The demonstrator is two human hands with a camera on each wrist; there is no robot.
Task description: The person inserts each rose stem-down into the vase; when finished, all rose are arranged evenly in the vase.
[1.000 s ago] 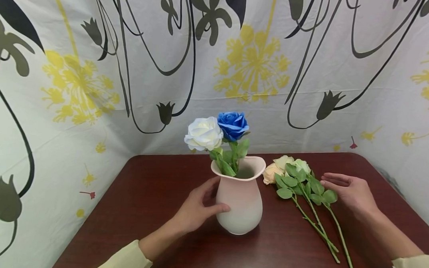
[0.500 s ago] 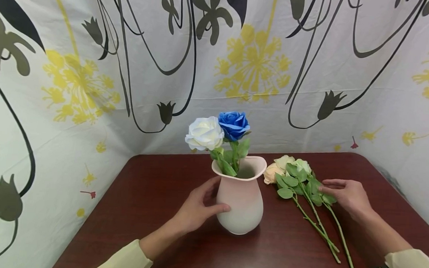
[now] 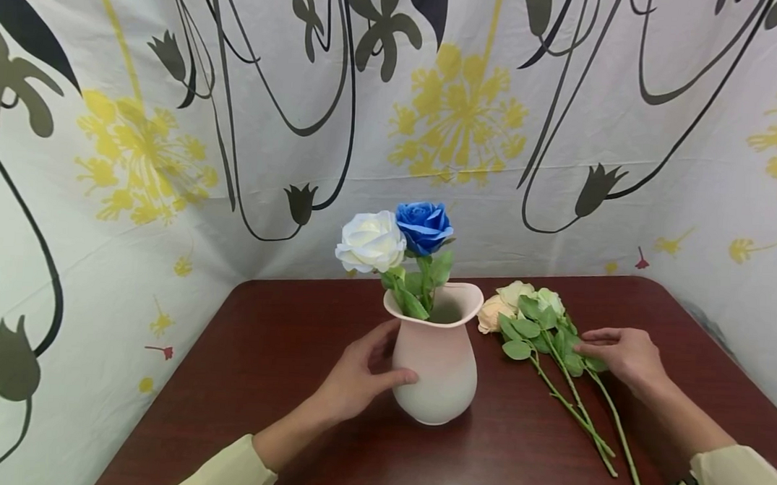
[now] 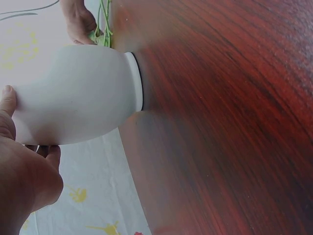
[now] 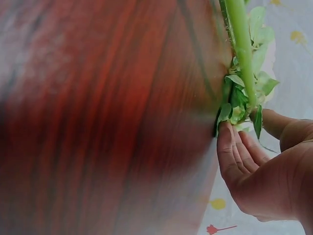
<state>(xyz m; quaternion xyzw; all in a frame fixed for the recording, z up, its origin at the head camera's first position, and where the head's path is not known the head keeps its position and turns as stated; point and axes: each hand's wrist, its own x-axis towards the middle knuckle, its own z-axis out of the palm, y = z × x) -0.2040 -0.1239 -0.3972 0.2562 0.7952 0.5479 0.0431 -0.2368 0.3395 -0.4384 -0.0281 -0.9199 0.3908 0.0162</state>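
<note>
Vase (image 3: pixel 436 378), held by curved left hand (image 3: pixel 355 375). Stem (image 5: pixel 242 46), best pinched below leaves (image 5: pixel 266 84) by right hand (image 3: pixel 632 358), loosely parted, hold unclear.

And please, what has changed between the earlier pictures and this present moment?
The right hand has moved a little to the left, in among the leaves of the lying flowers; whether it already pinches anything, I cannot tell. The left hand stays on the vase, and the white rose and blue rose stay in it.
</note>
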